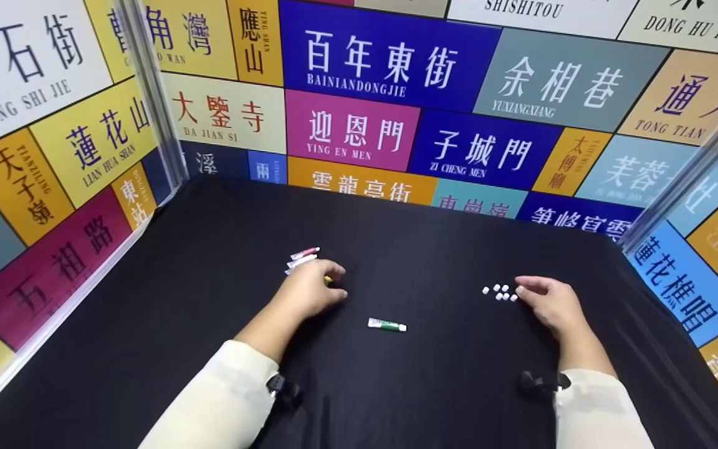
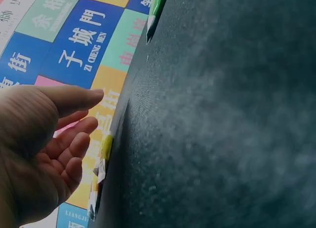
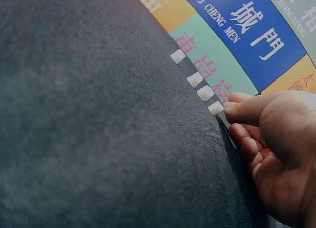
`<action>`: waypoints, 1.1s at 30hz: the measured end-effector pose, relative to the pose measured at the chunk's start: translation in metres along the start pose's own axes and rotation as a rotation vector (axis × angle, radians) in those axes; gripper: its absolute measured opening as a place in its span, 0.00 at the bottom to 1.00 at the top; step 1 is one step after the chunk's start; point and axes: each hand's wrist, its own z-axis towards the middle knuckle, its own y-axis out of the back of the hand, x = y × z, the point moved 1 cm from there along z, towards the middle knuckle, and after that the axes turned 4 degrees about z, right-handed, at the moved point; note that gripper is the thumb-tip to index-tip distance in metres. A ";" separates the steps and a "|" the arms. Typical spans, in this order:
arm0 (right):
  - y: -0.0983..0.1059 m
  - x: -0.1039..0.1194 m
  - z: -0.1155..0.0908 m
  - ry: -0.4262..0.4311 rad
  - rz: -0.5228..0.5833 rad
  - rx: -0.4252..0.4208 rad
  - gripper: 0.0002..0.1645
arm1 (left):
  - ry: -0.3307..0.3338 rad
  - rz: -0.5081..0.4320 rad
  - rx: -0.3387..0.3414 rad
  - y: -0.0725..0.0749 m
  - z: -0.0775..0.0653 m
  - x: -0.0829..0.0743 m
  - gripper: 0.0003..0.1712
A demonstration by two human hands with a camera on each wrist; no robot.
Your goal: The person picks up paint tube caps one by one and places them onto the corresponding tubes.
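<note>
My left hand point(image 1: 312, 290) hovers at a group of small squeeze tubes, thumb and fingers apart with nothing between them. A red tube point(image 1: 305, 253) and a white-bodied tube point(image 1: 301, 260) show beyond it; a yellow tube point(image 2: 106, 146) lies beside its fingers in the left wrist view, mostly hidden from the head view. One green tube point(image 1: 387, 324) lies alone between the hands. By several small white caps point(image 1: 505, 288) is my right hand point(image 1: 555, 305), fingers loosely bent. Its thumb tip is right at the nearest cap point(image 3: 216, 107); whether they touch, I cannot tell.
Black cloth point(image 1: 434, 386) covers the table, with some folds toward the right edge. Printed panels point(image 1: 390, 56) with coloured place names stand behind and at both sides. Clear upright strips point(image 1: 159, 93) mark the panel corners.
</note>
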 end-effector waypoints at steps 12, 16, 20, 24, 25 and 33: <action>0.001 -0.004 -0.001 -0.035 0.079 -0.024 0.26 | 0.057 -0.008 -0.023 0.008 0.003 0.014 0.20; 0.002 -0.007 -0.001 -0.066 0.151 -0.051 0.28 | 0.086 -0.001 -0.035 0.009 0.004 0.018 0.18; 0.003 -0.007 0.001 -0.094 0.251 -0.074 0.30 | 0.104 0.056 -0.035 0.010 0.004 0.021 0.16; 0.004 -0.007 0.002 -0.115 0.317 -0.096 0.31 | 0.114 0.123 -0.027 0.010 0.004 0.022 0.13; 0.004 -0.006 0.002 -0.118 0.329 -0.099 0.31 | 0.117 0.133 -0.027 0.010 0.004 0.022 0.12; 0.006 -0.001 0.003 -0.119 0.419 -0.119 0.24 | 0.086 0.177 -0.049 0.010 0.002 0.023 0.12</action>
